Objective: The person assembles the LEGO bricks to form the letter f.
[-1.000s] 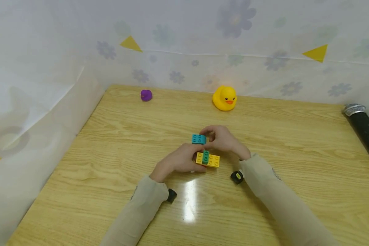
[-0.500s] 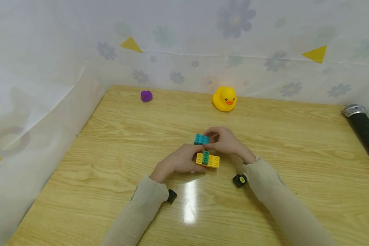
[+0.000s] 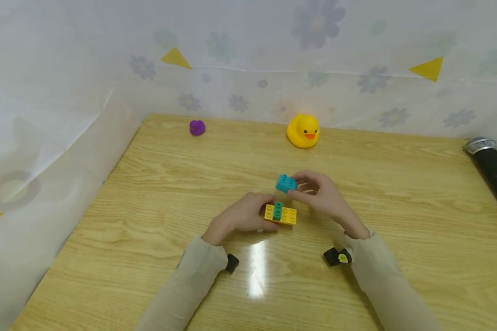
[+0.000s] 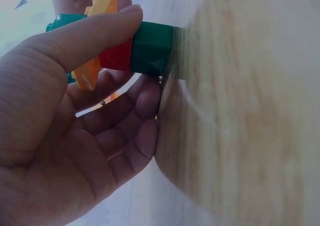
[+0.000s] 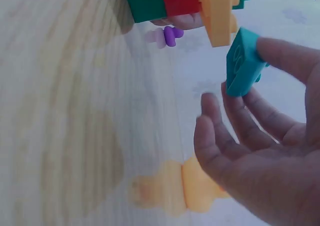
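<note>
My left hand (image 3: pixel 245 214) grips a stack of toy building bricks standing on the table (image 3: pixel 161 184). In the left wrist view its bottom is a green brick (image 4: pixel 152 48), and above that comes a red brick (image 4: pixel 117 57). A long yellow brick (image 3: pixel 289 216) lies across the stack, topped by a small green brick (image 3: pixel 277 211). Between thumb and fingers my right hand (image 3: pixel 329 200) pinches a blue brick (image 3: pixel 286 183). That brick is tilted and apart from the stack, just beyond it in the head view; its underside hollows show in the right wrist view.
A yellow rubber duck (image 3: pixel 303 131) sits at the back of the table, with a small purple duck (image 3: pixel 197 128) to its left. At the far right lies a black microphone (image 3: pixel 494 177). Flower-patterned white sheeting (image 3: pixel 240 87) closes off the back and left.
My right hand has moved right, carrying the blue brick away from beside my left hand and tilting it. The left hand and its stack have stayed in place.
</note>
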Motion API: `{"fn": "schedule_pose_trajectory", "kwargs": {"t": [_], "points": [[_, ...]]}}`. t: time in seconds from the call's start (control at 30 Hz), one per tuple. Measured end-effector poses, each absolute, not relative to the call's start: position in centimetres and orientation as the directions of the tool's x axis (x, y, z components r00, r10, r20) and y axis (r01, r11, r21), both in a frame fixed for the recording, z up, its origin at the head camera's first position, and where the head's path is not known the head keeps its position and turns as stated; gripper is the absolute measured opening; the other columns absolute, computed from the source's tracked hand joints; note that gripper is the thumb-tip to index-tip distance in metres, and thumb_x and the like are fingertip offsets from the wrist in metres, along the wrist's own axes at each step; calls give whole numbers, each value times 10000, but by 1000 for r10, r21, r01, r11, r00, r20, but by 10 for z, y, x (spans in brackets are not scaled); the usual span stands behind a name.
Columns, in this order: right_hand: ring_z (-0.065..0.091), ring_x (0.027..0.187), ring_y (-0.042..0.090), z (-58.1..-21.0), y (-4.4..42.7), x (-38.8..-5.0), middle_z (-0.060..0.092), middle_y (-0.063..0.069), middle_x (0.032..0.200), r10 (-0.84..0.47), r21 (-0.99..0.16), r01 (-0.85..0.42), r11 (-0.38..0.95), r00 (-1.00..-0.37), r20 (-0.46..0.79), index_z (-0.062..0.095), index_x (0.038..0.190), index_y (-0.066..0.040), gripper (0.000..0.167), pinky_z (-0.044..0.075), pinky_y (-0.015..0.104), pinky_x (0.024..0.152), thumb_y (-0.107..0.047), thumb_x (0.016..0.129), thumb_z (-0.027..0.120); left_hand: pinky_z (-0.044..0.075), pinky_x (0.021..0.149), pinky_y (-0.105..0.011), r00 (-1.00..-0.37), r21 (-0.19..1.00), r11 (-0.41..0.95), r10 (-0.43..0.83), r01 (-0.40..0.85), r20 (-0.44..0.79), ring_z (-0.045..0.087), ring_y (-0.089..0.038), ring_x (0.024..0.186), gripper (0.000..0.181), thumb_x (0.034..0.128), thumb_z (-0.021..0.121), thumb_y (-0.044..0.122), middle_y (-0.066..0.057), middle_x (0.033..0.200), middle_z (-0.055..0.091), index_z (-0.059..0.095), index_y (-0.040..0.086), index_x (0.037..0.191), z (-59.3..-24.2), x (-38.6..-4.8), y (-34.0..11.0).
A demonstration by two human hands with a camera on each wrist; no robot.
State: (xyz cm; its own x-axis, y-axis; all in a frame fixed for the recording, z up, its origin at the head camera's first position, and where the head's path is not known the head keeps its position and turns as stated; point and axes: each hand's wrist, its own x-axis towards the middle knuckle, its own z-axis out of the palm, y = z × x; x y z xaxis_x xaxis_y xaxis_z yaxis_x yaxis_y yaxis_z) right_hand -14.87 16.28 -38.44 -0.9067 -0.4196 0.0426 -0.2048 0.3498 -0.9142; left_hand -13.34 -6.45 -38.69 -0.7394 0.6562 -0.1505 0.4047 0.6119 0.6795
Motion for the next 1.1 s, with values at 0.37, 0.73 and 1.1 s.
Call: {"fn": "schedule_pose_trajectory", "kwargs": {"t": [0.37, 0.73, 1.1], "points": [[624, 924, 215, -374, 170, -133, 633, 123, 1092, -549, -946, -255, 203, -829, 106, 595, 1186, 10, 322, 542, 316, 758, -40, 880, 682, 454, 750, -238, -746, 701, 600, 650, 385, -146, 549, -96, 833, 388, 819, 778, 281, 40, 979, 629, 601, 95, 1110, -387, -133, -63], [610, 868, 172, -372, 176, -120, 634, 91, 1044, -526, -896, -349, 275, -835, 164, 612, 1142, -11, 308, 525, 284, 748, -15, 849, 709, 451, 721, -236, -746, 688, 615, 646, 385, -160, 546, -101, 809, 391, 811, 783, 300, 56, 950, 619, 604, 105, 1098, -387, -133, -64], [606, 874, 167, -370, 171, -117, 652, 9, 1015, -521, -866, -368, 338, -840, 153, 622, 1131, -78, 327, 521, 329, 767, -69, 830, 748, 438, 713, -250, -761, 685, 624, 630, 376, -156, 530, -113, 799, 385, 812, 783, 296, 51, 952, 620, 604, 104, 1094, -386, -131, -63]]}}
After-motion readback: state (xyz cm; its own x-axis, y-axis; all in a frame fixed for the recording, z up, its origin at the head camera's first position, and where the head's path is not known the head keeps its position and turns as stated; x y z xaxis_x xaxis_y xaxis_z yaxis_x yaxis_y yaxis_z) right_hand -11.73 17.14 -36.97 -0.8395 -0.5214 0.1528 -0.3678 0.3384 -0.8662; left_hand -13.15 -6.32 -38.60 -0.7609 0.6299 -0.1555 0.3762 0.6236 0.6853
